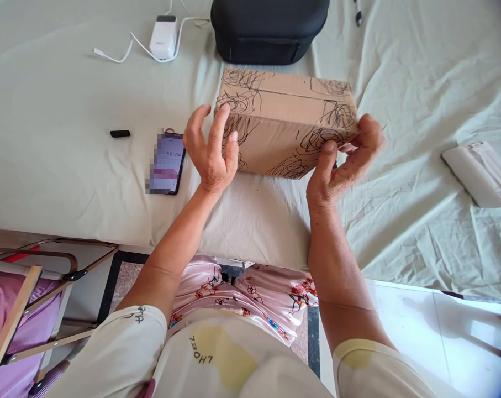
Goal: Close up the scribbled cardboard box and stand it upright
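A brown cardboard box (275, 141) with black scribbled loops on its faces sits on the cloth in front of me, turned slightly askew. My right hand (341, 163) has its right end between thumb and fingers, the thumb on the near face. A small dark bit shows beside that thumb, too hidden to name. At the box's left end is my left hand (212, 146), its fingers spread and curved. The index finger and thumb overlap the box's edge, and whether they press on it I cannot tell. Left of that hand lies a phone (167, 166) with a lit timer screen.
Behind the box stands a black zipped case (270, 33). A white charger (164, 38) with a cable is at the back left, a small black piece (120, 134) at left. A white flat object (480, 174) lies at right. A folding chair (30, 309) stands lower left.
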`<state>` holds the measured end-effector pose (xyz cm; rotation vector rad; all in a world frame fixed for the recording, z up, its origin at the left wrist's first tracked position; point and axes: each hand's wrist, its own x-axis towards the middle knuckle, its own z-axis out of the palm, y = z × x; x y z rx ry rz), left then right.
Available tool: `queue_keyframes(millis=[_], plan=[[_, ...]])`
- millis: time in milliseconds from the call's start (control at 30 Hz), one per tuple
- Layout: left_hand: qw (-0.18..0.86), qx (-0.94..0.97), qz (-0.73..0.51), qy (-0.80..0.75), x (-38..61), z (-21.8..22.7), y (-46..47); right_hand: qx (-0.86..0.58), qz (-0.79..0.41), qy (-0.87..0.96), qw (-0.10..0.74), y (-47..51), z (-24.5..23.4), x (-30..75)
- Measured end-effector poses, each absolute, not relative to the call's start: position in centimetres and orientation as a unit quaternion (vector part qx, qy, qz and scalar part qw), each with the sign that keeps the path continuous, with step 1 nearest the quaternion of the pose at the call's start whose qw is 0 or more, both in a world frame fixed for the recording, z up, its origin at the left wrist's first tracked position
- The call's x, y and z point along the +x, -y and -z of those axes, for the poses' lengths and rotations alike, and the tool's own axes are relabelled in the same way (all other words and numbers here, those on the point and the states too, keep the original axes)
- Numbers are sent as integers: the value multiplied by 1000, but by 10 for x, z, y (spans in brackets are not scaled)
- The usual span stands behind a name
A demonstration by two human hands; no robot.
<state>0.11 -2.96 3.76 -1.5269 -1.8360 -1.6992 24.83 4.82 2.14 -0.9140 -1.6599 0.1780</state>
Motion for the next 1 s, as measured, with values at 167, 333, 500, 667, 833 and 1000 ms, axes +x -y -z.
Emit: queue_keyframes(millis=[167, 333, 500, 667, 833, 1000], plan=[[-17, -535, 544, 646, 4, -39, 31, -370, -29, 726, 579, -39, -33, 244], [-9, -553, 511, 658, 18, -45, 33, -306, -3, 748, 589, -28, -33, 232], [52, -637, 485, 597, 32, -46, 40, -250, -29, 775, 580, -7, -37, 213], [33, -665, 478, 573, 36, -36, 36, -203, -14, 802, 561, 7, -42, 202], [44, -676, 479, 557, 30, -27, 27, -220, -57, 814, 534, -5, -29, 215], [49, -675, 492, 548, 27, -30, 28, -341, -57, 745, 571, -34, -22, 235]])
